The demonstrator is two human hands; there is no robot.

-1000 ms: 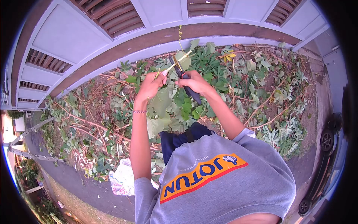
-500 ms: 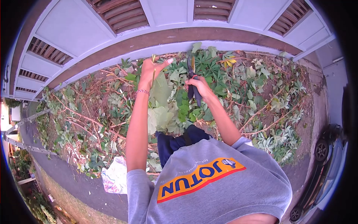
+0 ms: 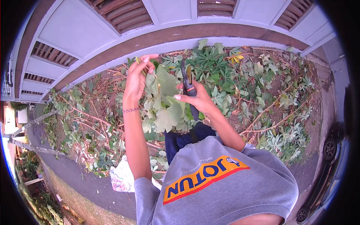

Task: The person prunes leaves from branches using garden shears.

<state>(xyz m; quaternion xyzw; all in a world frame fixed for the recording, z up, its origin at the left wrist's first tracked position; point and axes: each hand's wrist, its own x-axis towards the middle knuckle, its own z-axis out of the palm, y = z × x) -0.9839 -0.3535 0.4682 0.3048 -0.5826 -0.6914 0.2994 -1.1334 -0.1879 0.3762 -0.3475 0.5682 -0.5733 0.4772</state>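
L hand (image 3: 137,77) raised, fingers pinched, R hand (image 3: 195,98) fisted lower, both arms stretched fwd, wrists apart

A big pile of cut branches and leaves (image 3: 262,90) is lying on the ground beside a pale wall (image 3: 71,30). A ladder (image 3: 37,149) is lying far left. A dark car (image 3: 333,168) is sitting right. A white bag (image 3: 120,179) is lying near the pile.

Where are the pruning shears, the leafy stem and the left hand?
pruning shears (image 3: 183,74), head view, on the dark blade.
leafy stem (image 3: 167,117), head view, on a broad lower leaf.
left hand (image 3: 135,80), head view, mid-hand.
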